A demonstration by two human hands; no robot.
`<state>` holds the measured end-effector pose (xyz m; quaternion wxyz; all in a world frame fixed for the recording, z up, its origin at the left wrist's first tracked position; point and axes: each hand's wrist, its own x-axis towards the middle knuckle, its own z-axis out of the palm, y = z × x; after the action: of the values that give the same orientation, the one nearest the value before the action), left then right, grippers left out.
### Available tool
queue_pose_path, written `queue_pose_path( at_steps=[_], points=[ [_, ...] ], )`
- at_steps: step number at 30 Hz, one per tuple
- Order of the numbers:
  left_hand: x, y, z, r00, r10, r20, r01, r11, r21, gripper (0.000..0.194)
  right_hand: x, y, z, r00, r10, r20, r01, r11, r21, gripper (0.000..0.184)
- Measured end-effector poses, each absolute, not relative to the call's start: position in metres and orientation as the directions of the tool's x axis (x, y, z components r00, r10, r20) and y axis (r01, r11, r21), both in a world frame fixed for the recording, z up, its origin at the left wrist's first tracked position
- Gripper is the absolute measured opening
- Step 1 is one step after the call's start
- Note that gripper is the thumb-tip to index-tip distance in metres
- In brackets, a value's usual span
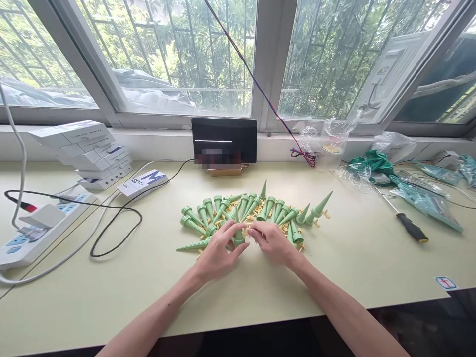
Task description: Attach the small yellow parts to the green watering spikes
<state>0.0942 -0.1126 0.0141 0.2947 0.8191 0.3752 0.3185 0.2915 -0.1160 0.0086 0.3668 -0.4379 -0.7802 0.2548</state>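
My left hand point(222, 248) is closed around a green plastic watering spike point(238, 238), held with its tapered tip pointing up and away from me. Against it, the fingertips of my right hand point(274, 243) pinch a small pale-yellow plastic valve point(246, 230), partly hidden by the fingers. Both hands meet just in front of a loose pile of similar green spikes point(203, 214). Many small yellow valves point(256, 210) lie among the pile. On its right side, a spike point(320, 206) with a yellow valve fitted lies tilted.
A tablet point(225, 141) leans by the window behind the pile. At left are stacked white boxes point(89, 148), a power strip point(48, 223) and a looping black cable point(111, 218). A screwdriver point(412, 227) and plastic bags of green parts point(427, 198) lie at right.
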Motion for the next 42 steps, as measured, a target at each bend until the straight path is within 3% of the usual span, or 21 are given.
queue_pose_path(
  at_steps=[12,26,37,42],
  points=[
    [0.0943,-0.1111,0.0112,0.501,0.811,0.3,0.451,-0.541,0.71,0.033,0.2914,-0.1177,0.0105,-0.354,0.877,0.326,0.464,0.467,-0.753,0.016],
    [0.095,-0.1104,0.0112,0.479,0.83,0.287,0.457,-0.515,0.725,0.031,0.2909,-0.1169,0.0082,-0.334,0.875,0.351,0.393,0.467,-0.792,0.015],
    [0.0937,-0.1116,0.0092,0.501,0.82,0.277,0.458,-0.523,0.719,0.032,0.292,-0.1165,0.0072,-0.345,0.874,0.342,0.44,0.473,-0.764,0.009],
    [0.0935,-0.1125,0.0091,0.509,0.821,0.257,0.464,-0.513,0.722,0.033,0.2918,-0.1167,0.0075,-0.351,0.874,0.335,0.465,0.473,-0.748,0.019]
  ],
)
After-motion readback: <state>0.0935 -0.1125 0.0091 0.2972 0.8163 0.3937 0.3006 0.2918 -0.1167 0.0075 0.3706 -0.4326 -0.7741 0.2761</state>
